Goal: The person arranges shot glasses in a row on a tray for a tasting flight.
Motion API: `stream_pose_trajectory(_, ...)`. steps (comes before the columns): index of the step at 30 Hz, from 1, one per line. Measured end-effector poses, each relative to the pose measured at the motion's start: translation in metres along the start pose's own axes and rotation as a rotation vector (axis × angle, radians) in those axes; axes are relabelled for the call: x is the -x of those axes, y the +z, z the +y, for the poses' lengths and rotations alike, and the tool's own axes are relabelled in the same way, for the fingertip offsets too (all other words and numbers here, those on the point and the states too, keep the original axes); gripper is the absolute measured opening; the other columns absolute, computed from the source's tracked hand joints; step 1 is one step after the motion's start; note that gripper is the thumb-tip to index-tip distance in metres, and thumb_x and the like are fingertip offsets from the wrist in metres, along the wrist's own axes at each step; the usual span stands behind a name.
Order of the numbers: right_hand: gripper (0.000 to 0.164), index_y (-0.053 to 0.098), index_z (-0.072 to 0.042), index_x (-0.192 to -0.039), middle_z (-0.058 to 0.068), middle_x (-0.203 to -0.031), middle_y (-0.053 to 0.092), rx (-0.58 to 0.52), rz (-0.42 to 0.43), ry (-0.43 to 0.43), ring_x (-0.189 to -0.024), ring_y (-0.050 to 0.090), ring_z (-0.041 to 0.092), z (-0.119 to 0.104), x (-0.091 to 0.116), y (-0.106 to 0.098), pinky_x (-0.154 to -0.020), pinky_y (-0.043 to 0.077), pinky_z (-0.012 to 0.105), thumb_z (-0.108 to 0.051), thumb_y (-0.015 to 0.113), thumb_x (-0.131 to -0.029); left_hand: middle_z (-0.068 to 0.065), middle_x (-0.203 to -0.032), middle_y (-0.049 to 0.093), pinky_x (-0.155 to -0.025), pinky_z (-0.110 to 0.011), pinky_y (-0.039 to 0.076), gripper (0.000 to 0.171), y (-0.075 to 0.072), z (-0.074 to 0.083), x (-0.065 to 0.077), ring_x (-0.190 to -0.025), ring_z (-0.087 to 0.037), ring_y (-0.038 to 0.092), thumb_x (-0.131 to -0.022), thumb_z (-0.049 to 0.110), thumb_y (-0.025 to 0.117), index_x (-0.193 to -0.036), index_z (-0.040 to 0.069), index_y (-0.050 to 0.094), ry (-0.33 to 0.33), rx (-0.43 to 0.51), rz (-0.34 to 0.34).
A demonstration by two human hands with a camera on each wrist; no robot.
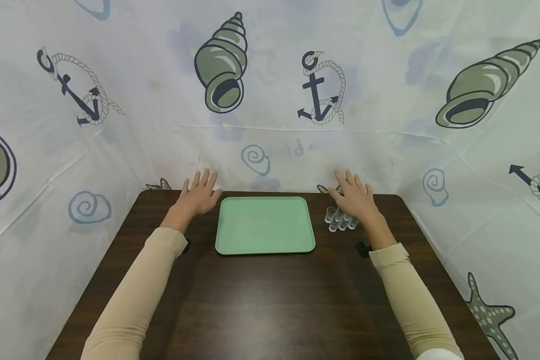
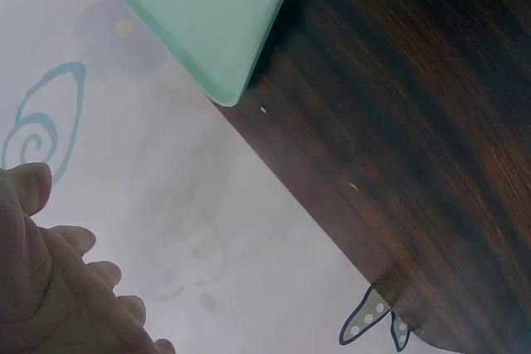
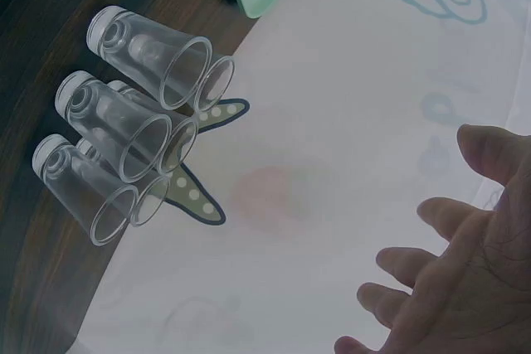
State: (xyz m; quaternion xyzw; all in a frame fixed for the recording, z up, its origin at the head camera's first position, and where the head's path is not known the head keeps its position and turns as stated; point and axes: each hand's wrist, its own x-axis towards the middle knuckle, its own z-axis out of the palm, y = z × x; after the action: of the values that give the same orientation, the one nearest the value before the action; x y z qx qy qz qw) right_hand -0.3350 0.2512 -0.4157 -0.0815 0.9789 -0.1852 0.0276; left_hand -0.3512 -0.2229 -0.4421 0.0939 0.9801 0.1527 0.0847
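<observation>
In the head view a pale green tray (image 1: 265,225) lies flat near the back edge of a dark wooden table. My left hand (image 1: 197,196) is held beside the tray's left side, its fingers straight and spread, holding nothing. On the other side, my right hand (image 1: 354,199) is likewise spread with nothing in it. Several small clear shot glasses (image 1: 341,220) stand grouped right of the tray, partly covered by the right hand. The right wrist view shows these glasses (image 3: 143,134) close up in two rows, with thick bases. A corner of the tray (image 2: 224,55) shows in the left wrist view.
The dark wooden table (image 1: 265,305) stretches toward me. A white cloth (image 1: 270,100) printed with shells, anchors and starfish hangs behind the table and along both sides, close to its edges.
</observation>
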Motion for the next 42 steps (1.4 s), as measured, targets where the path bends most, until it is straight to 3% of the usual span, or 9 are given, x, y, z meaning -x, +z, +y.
stream_pose_trajectory(13, 0.077, 0.008, -0.02, -0.176, 0.023, -0.181, -0.003, -0.001, 0.009, 0.004, -0.165, -0.005, 0.052, 0.0, 0.002, -0.005, -0.127, -0.003, 0.077, -0.056, 0.036, -0.114, -0.015, -0.181, -0.015, -0.129, -0.069, -0.015, 0.074, -0.001, -0.002, -0.003, -0.167, -0.042, -0.016, -0.116, 0.053, 0.024, -0.175, 0.019, -0.004, 0.019, 0.003, 0.019)
stream_pose_trajectory(18, 0.078, 0.009, -0.02, -0.176, 0.023, -0.18, -0.002, -0.017, 0.028, 0.006, -0.165, -0.004, 0.052, -0.001, 0.004, -0.007, -0.127, -0.001, 0.077, -0.056, 0.038, -0.113, -0.016, -0.181, -0.014, -0.13, -0.068, -0.012, 0.073, -0.002, -0.005, 0.0, -0.167, -0.043, -0.015, -0.116, 0.051, 0.025, -0.175, 0.018, -0.002, -0.007, -0.022, 0.033)
stream_pose_trajectory(21, 0.076, 0.013, -0.02, -0.176, 0.023, -0.181, 0.002, -0.037, 0.067, 0.002, -0.165, 0.0, 0.053, -0.001, 0.007, -0.007, -0.126, 0.002, 0.077, -0.052, 0.042, -0.114, -0.02, -0.181, -0.004, -0.131, -0.069, -0.006, 0.07, -0.002, -0.005, 0.005, -0.167, -0.045, -0.006, -0.117, 0.044, 0.029, -0.175, 0.014, 0.007, -0.035, -0.04, 0.089)
stream_pose_trajectory(24, 0.074, 0.019, -0.021, -0.175, 0.023, -0.18, 0.012, -0.049, 0.125, 0.001, -0.163, 0.01, 0.055, 0.0, 0.01, -0.007, -0.125, 0.009, 0.078, -0.051, 0.046, -0.113, -0.024, -0.178, 0.017, -0.131, -0.07, 0.007, 0.065, -0.001, -0.004, 0.011, -0.165, -0.047, 0.014, -0.115, 0.037, 0.032, -0.173, 0.01, 0.019, -0.054, -0.035, 0.175)
stream_pose_trajectory(27, 0.07, 0.029, -0.017, -0.172, 0.025, -0.174, 0.03, -0.063, 0.173, -0.005, -0.158, 0.027, 0.053, 0.002, 0.014, -0.006, -0.122, 0.022, 0.078, -0.049, 0.048, -0.113, -0.024, -0.165, 0.044, -0.121, -0.07, 0.031, 0.058, 0.004, -0.003, 0.016, -0.148, -0.047, 0.045, -0.112, 0.032, 0.036, -0.164, 0.008, 0.041, -0.069, 0.018, 0.255)
stream_pose_trajectory(30, 0.063, 0.043, -0.014, -0.165, 0.024, -0.156, 0.055, -0.104, 0.178, -0.008, -0.138, 0.056, 0.048, 0.003, 0.021, -0.006, -0.108, 0.045, 0.07, -0.047, 0.051, -0.112, -0.021, -0.145, 0.064, -0.099, -0.065, 0.05, 0.05, 0.011, -0.005, 0.02, -0.113, -0.043, 0.066, -0.111, 0.031, 0.039, -0.151, 0.007, 0.057, -0.096, 0.112, 0.287)
stream_pose_trajectory(32, 0.058, 0.05, -0.013, -0.159, 0.022, -0.142, 0.066, -0.134, 0.154, -0.005, -0.116, 0.069, 0.042, 0.005, 0.025, -0.005, -0.093, 0.054, 0.062, -0.047, 0.052, -0.112, -0.019, -0.136, 0.069, -0.086, -0.06, 0.052, 0.047, 0.017, -0.009, 0.022, -0.096, -0.038, 0.067, -0.111, 0.031, 0.039, -0.146, 0.008, 0.061, -0.115, 0.189, 0.286)
stream_pose_trajectory(35, 0.052, 0.057, -0.011, -0.152, 0.02, -0.127, 0.072, -0.155, 0.107, -0.008, -0.095, 0.071, 0.034, 0.007, 0.029, -0.002, -0.08, 0.056, 0.052, -0.046, 0.053, -0.112, -0.018, -0.133, 0.069, -0.083, -0.058, 0.051, 0.046, 0.029, -0.018, 0.022, -0.093, -0.036, 0.064, -0.112, 0.033, 0.04, -0.144, 0.008, 0.062, -0.138, 0.291, 0.286)
stream_pose_trajectory(42, 0.049, 0.063, -0.007, -0.146, 0.02, -0.123, 0.073, -0.129, 0.049, 0.002, -0.092, 0.072, 0.032, 0.014, 0.035, 0.014, -0.075, 0.056, 0.048, -0.041, 0.059, -0.111, -0.018, -0.133, 0.064, -0.087, -0.058, 0.05, 0.045, 0.058, -0.035, 0.022, -0.106, -0.039, 0.064, -0.112, 0.032, 0.044, -0.145, 0.007, 0.06, -0.177, 0.441, 0.286)
